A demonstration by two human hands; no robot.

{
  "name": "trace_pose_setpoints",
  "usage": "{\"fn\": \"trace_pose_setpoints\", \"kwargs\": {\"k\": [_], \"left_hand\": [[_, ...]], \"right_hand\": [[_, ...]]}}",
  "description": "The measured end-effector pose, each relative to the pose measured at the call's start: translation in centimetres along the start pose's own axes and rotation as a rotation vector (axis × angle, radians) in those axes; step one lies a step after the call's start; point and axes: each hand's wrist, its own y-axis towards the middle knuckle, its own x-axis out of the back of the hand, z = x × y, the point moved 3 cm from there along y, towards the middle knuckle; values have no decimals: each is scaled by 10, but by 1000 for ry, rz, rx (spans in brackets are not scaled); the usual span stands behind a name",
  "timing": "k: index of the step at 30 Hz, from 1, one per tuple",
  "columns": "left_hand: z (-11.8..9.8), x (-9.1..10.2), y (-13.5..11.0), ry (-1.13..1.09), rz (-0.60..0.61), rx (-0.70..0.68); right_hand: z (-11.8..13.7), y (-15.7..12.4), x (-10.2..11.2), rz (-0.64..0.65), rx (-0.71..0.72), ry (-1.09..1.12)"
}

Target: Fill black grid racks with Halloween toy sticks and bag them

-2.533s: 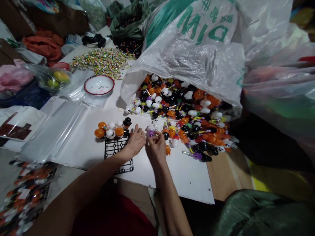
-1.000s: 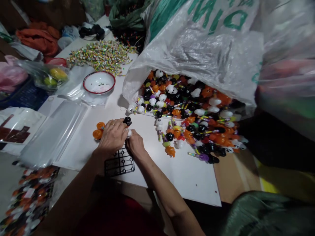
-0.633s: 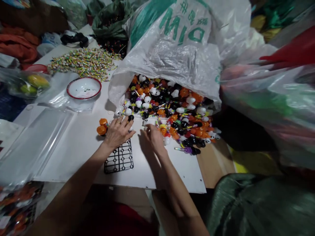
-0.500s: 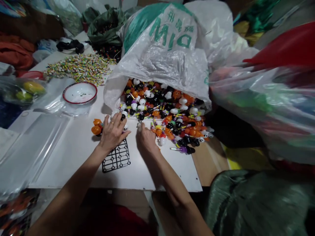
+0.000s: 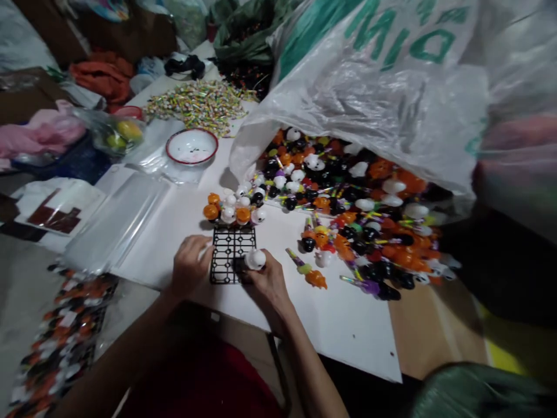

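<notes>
A black plastic grid tray (image 5: 234, 239) is on the white table, its far end covered by several round-headed figures, some orange (image 5: 242, 215) and some white (image 5: 227, 213). Over the tray's near right part, my right hand (image 5: 270, 281) grips a white-headed toy figure (image 5: 255, 259); its lower part is hidden. My left hand (image 5: 190, 264) is closed at the tray's left edge. A bit of white shows between its fingers, too covered to name. Right of my right hand lies a loose orange toy pen (image 5: 314, 278) with a yellow-green part.
A large white sack (image 5: 365, 110) spills orange, black and white toys (image 5: 348, 232) across the right side. Behind on the left stand a red-rimmed white bowl (image 5: 192, 146) and a heap of small colourful pieces (image 5: 195, 104). Clear plastic bags (image 5: 119, 217) lie at the left.
Both hands have come nearer to me, from the toys at the tray's far end to its near half. My right hand now has a white-headed figure. The view has swung left.
</notes>
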Motion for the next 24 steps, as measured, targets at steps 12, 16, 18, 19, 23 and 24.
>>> {"fn": "trace_pose_setpoints", "kwargs": {"k": [12,16,18,19,23,24], "left_hand": [[48,-31,0,286,253,-80],[52,-16,-2,159,175,-40],[51,3,8,51,68,-51],[48,13,17,6,26,-67],[24,28,66,-46,15,-158],[17,24,76,-22,45,-165]], "right_hand": [[19,56,-71,48,70,-173],[27,54,-81,166,139,-426],[32,54,-83,218,134,-512],[35,54,-85,235,128,-536],[42,57,-93,218,109,-542],[42,58,-94,207,110,-525]]}}
